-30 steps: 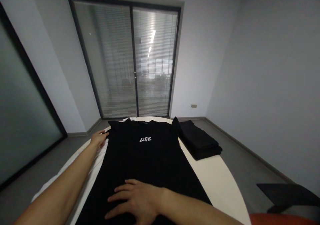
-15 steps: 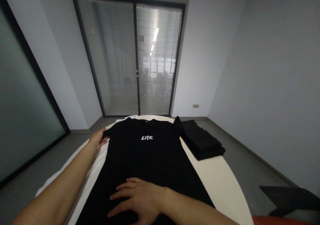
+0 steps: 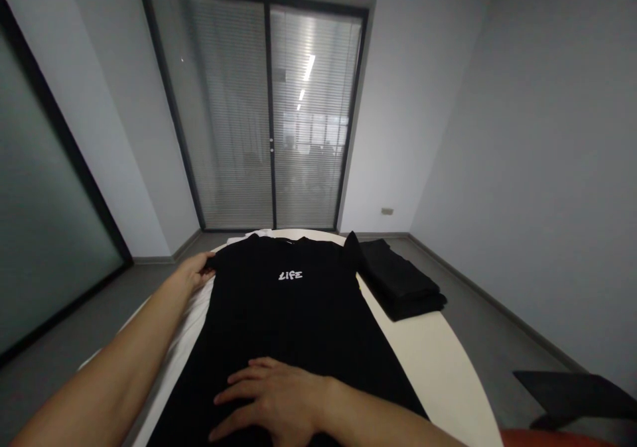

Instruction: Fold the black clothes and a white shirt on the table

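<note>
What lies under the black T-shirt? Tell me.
White cloth shows along the left edge of the black T-shirt, and pale tabletop along the right. Whatever lies beneath its middle is covered, so how far the cloth extends can't be seen.

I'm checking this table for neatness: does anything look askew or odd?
Slightly: the black T-shirt lies mostly flat, but its right-side sleeve peaks upward beside the folded black cloth. I see no spill or damage.
</note>
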Tool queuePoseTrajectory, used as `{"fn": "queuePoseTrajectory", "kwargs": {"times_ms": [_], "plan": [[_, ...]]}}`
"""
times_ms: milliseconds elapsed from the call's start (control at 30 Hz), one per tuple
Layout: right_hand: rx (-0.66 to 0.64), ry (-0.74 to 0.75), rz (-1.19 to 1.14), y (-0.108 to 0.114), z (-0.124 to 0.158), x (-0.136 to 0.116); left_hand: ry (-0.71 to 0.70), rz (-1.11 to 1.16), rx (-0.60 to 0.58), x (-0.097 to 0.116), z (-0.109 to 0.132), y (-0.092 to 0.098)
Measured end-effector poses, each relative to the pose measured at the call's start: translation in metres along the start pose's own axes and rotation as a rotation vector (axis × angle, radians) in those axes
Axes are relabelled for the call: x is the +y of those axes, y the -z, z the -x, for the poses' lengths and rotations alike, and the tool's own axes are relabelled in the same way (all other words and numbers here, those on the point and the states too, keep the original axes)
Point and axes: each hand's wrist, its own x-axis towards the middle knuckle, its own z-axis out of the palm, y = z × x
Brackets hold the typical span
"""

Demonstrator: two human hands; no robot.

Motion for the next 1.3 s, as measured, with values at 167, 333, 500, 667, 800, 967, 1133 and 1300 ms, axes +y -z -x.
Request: {"fn": "queuePoseTrajectory", "kwargs": {"times_ms": [167, 333, 500, 667, 800, 967, 1133, 1300], "plan": [[0.004, 0.049, 0.095, -0.007, -0.001, -0.001, -0.266, -0.076, 0.145, -0.005, 0.002, -0.006], [0.003, 0.094, 0.183, -0.012, 0.000, -0.006, -0.627, -0.207, 0.304, -0.014, 0.008, -0.006], [0.031, 0.112, 0.219, -0.012, 0.002, -0.008, -0.855, -0.318, 0.349, -0.026, 0.016, -0.008], [0.054, 0.096, 0.202, -0.013, 0.002, -0.008, -1.153, -0.480, 0.254, -0.037, 0.029, -0.021], [0.027, 0.092, 0.183, -0.013, 0.002, -0.007, -1.421, -0.785, 0.075, -0.055, 0.039, -0.038], [0.008, 0.076, 0.156, -0.012, 0.002, -0.007, -1.461, -1.091, -0.181, -0.090, 0.040, -0.051], [0.012, 0.071, 0.112, -0.010, 0.002, -0.008, -1.384, -1.225, -0.210, -0.104, 0.043, -0.052], [0.002, 0.076, 0.086, -0.011, 0.002, -0.006, -1.291, -1.352, 0.000, -0.097, 0.055, -0.047]]}}
